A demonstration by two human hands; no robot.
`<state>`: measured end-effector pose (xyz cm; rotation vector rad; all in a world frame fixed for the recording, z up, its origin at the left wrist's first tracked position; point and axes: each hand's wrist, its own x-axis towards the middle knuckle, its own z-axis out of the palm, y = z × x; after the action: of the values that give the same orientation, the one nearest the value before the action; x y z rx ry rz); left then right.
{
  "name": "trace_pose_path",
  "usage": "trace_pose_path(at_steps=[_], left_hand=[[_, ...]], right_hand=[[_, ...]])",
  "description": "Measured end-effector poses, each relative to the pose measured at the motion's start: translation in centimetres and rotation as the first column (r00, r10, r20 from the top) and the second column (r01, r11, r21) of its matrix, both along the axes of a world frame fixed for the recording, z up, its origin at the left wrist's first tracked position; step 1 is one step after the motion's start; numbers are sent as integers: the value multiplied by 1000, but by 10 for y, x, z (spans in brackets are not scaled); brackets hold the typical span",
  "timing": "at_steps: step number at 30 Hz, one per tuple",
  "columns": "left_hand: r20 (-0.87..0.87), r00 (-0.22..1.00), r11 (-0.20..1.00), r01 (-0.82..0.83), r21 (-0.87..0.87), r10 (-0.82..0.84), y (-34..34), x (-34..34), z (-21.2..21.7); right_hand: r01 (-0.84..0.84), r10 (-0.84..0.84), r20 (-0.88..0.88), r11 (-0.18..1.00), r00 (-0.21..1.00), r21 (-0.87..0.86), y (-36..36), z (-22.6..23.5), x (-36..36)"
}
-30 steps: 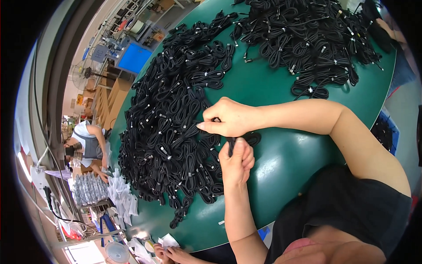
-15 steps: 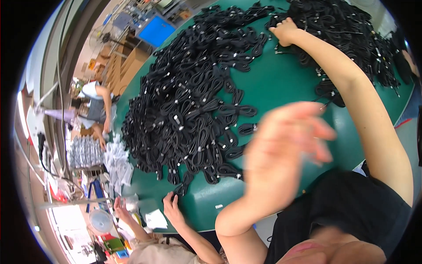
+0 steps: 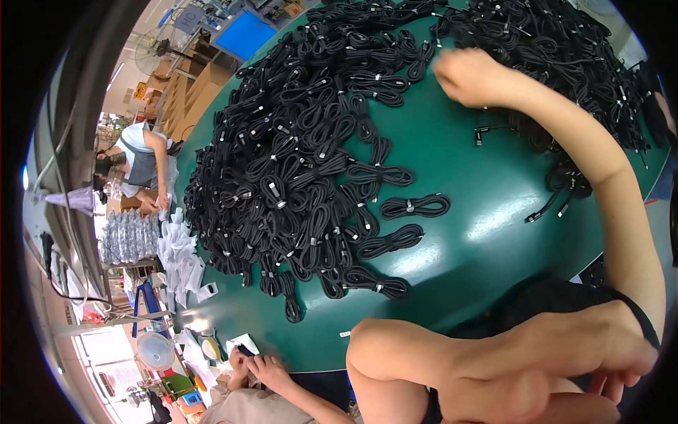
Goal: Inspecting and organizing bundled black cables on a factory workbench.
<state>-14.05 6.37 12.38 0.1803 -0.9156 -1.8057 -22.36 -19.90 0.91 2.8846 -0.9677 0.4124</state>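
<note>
My right hand point(image 3: 467, 75) reaches far across the green table point(image 3: 487, 212) to the near edge of a heap of loose black cables point(image 3: 565, 49). Its fingers are curled among them, and I cannot tell if it grips one. My left hand point(image 3: 572, 364) is pulled back close under the camera, blurred, with nothing seen in it. A big pile of tied black cable bundles point(image 3: 296, 155) covers the table's left and middle. Single bundles point(image 3: 415, 206) lie at that pile's right edge.
Loose cable ends point(image 3: 545, 210) stick out under my right forearm. Another person's hands point(image 3: 254, 367) work at the table's near-left rim beside white slips. A second person point(image 3: 138, 159) bends over at the far left, near stacked clear bags point(image 3: 127, 237) and a fan point(image 3: 155, 351).
My right hand left the bundle at the pile's edge and stretched out to the far heap of loose cables. My left hand swung up past the camera and came down close to my body.
</note>
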Motion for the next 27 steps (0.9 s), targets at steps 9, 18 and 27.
trace_pose_path(at_steps=[9, 18, 27], left_hand=[[-97, 970, 970, -231, -77, 223, 19, 28, -27], [263, 777, 663, -627, 410, 572, -55, 120, -140], [110, 749, 687, -647, 332, 653, -62, 140, -170]], right_hand=[[546, -529, -295, 837, 796, -27, -141, -46, 63], [304, -302, 359, 951, 883, 51, -74, -37, 55], [-455, 296, 522, 867, 800, 205, 126, -15, 75]])
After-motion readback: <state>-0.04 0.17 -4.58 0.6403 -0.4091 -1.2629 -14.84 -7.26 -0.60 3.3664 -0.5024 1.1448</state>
